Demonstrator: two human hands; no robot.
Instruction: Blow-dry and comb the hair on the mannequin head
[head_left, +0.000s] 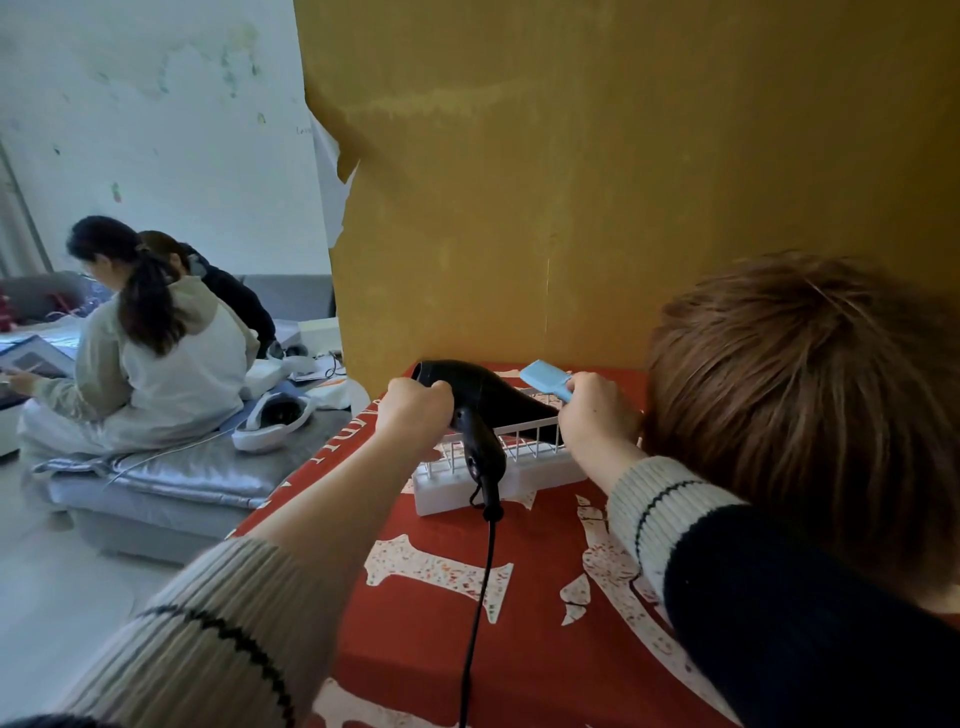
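Over the basket: left hand grips one black plastic hairdryer, long axis running left to right, nozzle in white wire basket.
Right hand: pinches one pale-blue paddle comb.
Mannequin head: brown-haired, worktop right edge, touching the right hand, which is nearer.

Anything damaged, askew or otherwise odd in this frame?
Yes: the yellow backdrop behind the table is torn and ragged along its left edge, with white showing through. Otherwise nothing stands out: the left hand grips the hair dryer, the right hand the blue comb.
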